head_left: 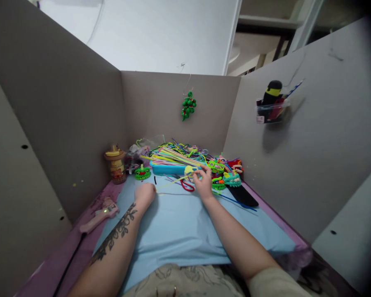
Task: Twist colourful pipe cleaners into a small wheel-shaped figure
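Observation:
A thin yellow pipe cleaner [173, 181] stretches between my two hands above the blue cloth. My left hand [146, 194] is closed in a fist around its lower end. At the other end my right hand [203, 182] pinches it between thumb and fingers. By the right fingertips is a small pale yellow rounded piece [188, 169]; whether it is joined to the pipe cleaner I cannot tell. Red-handled scissors [187, 186] lie just left of my right hand. A short black strip [155, 180] lies beyond my left hand.
A blue tray [160, 169] heaped with colourful pipe cleaners stands at the back. Fuzzy green [142, 173] and teal [231, 179] figures flank it. A lidded cup [116, 167] and a pink glue gun [100, 216] sit left. Grey panels [179, 119] enclose the table.

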`<state>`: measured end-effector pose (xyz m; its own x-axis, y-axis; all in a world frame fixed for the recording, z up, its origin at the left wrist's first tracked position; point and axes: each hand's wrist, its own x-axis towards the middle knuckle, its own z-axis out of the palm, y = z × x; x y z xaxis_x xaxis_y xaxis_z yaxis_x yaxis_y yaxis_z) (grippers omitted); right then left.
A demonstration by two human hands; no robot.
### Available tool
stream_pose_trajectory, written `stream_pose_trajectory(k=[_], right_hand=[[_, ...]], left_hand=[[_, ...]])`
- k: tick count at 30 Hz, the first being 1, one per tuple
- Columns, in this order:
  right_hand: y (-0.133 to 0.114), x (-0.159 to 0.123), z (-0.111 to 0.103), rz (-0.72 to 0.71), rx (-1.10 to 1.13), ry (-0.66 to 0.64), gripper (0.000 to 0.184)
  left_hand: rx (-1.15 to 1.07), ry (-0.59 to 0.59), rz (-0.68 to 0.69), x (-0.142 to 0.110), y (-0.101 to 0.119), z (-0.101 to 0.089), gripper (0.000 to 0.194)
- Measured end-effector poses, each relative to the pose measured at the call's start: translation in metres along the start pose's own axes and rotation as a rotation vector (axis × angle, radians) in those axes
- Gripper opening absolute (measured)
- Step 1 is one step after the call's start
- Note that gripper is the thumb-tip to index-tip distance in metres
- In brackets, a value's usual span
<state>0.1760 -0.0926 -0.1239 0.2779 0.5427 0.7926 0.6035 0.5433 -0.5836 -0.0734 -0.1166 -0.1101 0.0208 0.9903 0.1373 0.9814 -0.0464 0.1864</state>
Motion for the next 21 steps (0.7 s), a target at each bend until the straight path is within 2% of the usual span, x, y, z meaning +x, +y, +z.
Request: stream_pose_trajectory(k=[3, 8, 12, 13, 15, 18, 21], right_hand=[[0.001, 0.002, -0.002, 0.018, -0.005, 0.042, 0.011], [0.005, 0.008, -0.007, 0.061, 0.023, 0.074, 0.012], [0.011, 0.011, -0.007, 0.157, 0.125, 0.064, 0.015], [0.012, 0.011, -0.006, 0.195, 0.174, 0.038, 0.016], [0.012, 0.008, -0.001, 0.285, 0.293, -0.051, 0.019], [0.005, 0.000, 0.008, 0.329, 0.439, -0.194, 0.019], [-0.008, -0.012, 0.017, 0.254, 0.465, -0.286, 0.013]], left_hand=[[-0.039, 0.041, -0.096, 0.003, -0.007, -0.007, 0.023], [-0.077, 0.086, -0.112, 0.004, -0.016, -0.015, 0.024], [-0.124, 0.234, -0.089, 0.006, -0.023, -0.011, 0.057], [-0.146, 0.271, -0.072, 0.007, -0.023, -0.008, 0.059], [-0.215, 0.342, 0.019, 0.009, -0.020, -0.002, 0.048], [-0.364, 0.395, 0.305, 0.006, -0.005, 0.007, 0.035], [-0.427, 0.347, 0.509, -0.005, 0.015, 0.015, 0.054]])
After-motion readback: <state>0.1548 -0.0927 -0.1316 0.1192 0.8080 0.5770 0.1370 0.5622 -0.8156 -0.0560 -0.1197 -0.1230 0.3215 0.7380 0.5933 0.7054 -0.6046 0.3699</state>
